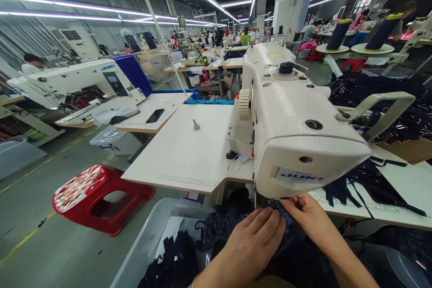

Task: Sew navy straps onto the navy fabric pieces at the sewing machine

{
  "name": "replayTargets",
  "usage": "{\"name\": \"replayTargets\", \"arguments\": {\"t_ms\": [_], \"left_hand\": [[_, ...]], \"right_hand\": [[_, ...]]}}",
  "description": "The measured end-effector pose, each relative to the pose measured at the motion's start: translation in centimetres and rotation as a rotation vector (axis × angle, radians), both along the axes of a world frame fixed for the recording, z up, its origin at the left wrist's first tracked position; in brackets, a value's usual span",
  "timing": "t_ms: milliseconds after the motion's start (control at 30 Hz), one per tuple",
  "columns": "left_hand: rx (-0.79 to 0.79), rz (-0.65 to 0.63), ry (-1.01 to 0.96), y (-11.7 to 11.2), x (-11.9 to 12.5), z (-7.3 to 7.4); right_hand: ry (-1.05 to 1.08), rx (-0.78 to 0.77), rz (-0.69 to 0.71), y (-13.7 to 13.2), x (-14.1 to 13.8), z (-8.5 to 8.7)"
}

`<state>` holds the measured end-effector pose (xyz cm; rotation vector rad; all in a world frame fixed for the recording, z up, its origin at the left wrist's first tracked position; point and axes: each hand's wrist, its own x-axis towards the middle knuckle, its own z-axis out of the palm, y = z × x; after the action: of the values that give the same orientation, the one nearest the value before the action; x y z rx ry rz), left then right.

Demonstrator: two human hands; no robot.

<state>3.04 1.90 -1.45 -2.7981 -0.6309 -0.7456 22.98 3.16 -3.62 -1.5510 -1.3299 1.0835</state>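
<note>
My left hand (256,234) lies over dark navy fabric (283,263), fingers pressed together and closed on it, just below the head of a white JUKI sewing machine (280,112). Close by on the right, my right hand (303,211) is closed in a pinch at the fabric's upper edge. The machine head hides the needle area and part of what the fingertips grip. Below and to the left, more navy pieces with straps (177,256) fill a clear plastic bin (135,252).
Left of the machine, a small grey metal piece (196,125) lies on the white tabletop (175,148). A phone (155,115) rests on the neighbouring table. A red stool (108,202) stands on the floor. Navy straps (378,184) lie on the right table, beneath thread cones (339,35).
</note>
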Motion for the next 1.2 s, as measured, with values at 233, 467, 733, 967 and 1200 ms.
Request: {"name": "replayTargets", "arguments": {"t_ms": [233, 467, 733, 967, 1200], "left_hand": [[-0.158, 0.038, 0.044, 0.0, 0.3, 1.1], [-0.079, 0.045, 0.06, -0.1, 0.5, 0.1], [-0.019, 0.181, 0.081, -0.7, 1.4, -0.8], [0.121, 0.339, 0.048, -1.3, 3.2, -1.4], [0.205, 0.415, 0.0, -1.5, 4.0, -1.7]], "right_hand": [[0.008, 0.018, 0.032, -0.9, 0.4, 1.2], [-0.085, 0.035, -0.063, 0.0, 0.0, 0.5], [-0.204, 0.083, -0.061, 0.8, -0.3, 1.4], [-0.3, 0.251, 0.053, 2.4, -0.1, 0.4], [-0.418, 0.46, 0.017, 4.7, 1.4, -2.0]]}}
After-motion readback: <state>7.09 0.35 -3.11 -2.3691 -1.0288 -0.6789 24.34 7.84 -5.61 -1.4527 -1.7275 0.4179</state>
